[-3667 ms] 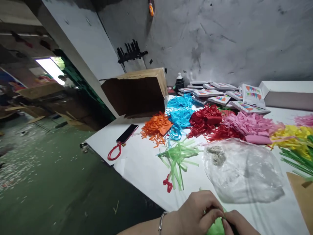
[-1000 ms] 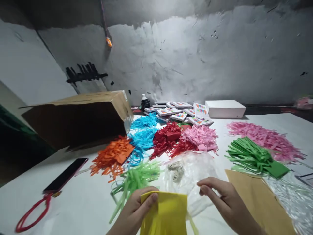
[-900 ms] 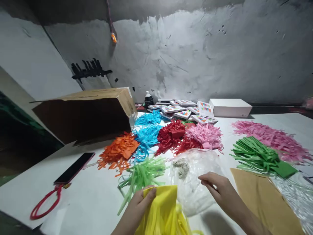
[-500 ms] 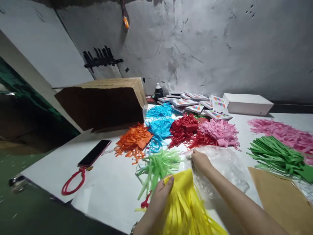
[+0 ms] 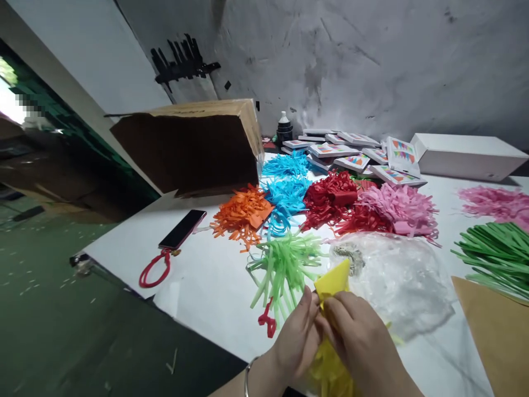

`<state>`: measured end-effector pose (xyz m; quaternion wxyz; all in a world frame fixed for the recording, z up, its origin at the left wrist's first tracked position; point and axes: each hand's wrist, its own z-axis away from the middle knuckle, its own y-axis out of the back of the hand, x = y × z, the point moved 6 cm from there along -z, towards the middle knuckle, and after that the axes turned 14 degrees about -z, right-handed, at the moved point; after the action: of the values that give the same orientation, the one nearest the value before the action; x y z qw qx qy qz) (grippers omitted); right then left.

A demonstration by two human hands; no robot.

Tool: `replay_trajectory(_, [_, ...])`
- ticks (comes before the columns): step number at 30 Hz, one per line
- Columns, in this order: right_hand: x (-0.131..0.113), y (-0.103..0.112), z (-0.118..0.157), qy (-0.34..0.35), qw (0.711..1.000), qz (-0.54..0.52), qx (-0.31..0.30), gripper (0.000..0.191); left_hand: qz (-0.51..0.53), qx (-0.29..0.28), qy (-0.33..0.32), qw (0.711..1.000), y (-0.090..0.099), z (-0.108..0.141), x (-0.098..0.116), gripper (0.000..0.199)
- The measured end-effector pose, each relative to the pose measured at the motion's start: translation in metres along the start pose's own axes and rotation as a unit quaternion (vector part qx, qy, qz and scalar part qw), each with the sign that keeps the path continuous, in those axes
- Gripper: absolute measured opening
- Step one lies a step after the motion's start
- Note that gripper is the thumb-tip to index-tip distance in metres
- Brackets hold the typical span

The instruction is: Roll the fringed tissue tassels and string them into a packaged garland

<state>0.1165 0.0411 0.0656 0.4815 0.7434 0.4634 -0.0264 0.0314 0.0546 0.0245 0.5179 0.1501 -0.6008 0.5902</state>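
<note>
A yellow fringed tassel (image 5: 335, 280) is gathered between my two hands, its uncut top pointing up and its strips hanging below. My left hand (image 5: 294, 339) is closed around its left side, with a metal bracelet on the wrist. From the right, my right hand (image 5: 359, 330) pinches the same tassel just under the top; the fingertips hide whatever else they may hold. A light green tassel (image 5: 285, 262) lies just beyond my left hand, with a small red strip (image 5: 268, 322) near it. Past my right hand, a clear plastic bag (image 5: 407, 286) holds a small heap of thin ties (image 5: 350, 256).
Orange (image 5: 243, 212), blue (image 5: 288, 190), red (image 5: 333, 198) and pink (image 5: 403, 207) tassels lie across the white table (image 5: 206, 286). Behind stand an open cardboard box (image 5: 185, 149), flat printed packs (image 5: 351, 161) and a white box (image 5: 469, 154). A phone (image 5: 182, 229) lies left, dark green strips (image 5: 491, 251) right.
My right hand has come back from the ties on the plastic bag to the yellow tassel. The tassel's flat top is now bunched narrow between both hands. The view has shifted down and left.
</note>
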Motion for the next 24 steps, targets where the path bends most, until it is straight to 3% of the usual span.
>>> replay_trajectory(3, [0.006,0.006,0.01,-0.032,0.998,0.006,0.06,0.016,0.038,-0.042,-0.014,0.998,-0.012,0.004,-0.004,0.061])
replay_trajectory(5, [0.007,0.015,0.014,-0.017,0.997,0.021,0.077,0.015,0.06,-0.058,-0.019,0.996,-0.017,0.006,-0.008,0.061])
replay_trajectory(9, [0.006,0.033,0.023,-0.008,0.994,-0.024,0.103,0.015,0.067,-0.057,-0.029,0.996,-0.019,0.007,-0.017,0.048])
replay_trajectory(14, [0.022,0.036,0.038,-0.146,0.972,-0.166,0.084,0.015,-0.005,-0.028,-0.022,0.999,-0.015,0.006,-0.024,0.033])
replay_trajectory(16, [0.03,0.034,0.041,-0.205,0.951,-0.221,0.072,0.021,-0.045,-0.016,-0.018,0.999,-0.014,0.005,-0.026,0.027])
replay_trajectory(19, [0.041,0.031,0.044,-0.272,0.914,-0.296,0.057,0.027,-0.076,0.009,0.003,0.997,-0.01,0.004,-0.032,0.034])
replay_trajectory(21, [0.043,0.031,0.044,-0.281,0.902,-0.323,0.057,0.028,-0.084,0.028,0.012,0.996,-0.007,0.004,-0.035,0.036])
replay_trajectory(24, [0.039,0.041,0.044,-0.226,0.93,-0.266,0.113,0.013,-0.084,0.035,0.016,0.996,-0.008,0.005,-0.038,0.035])
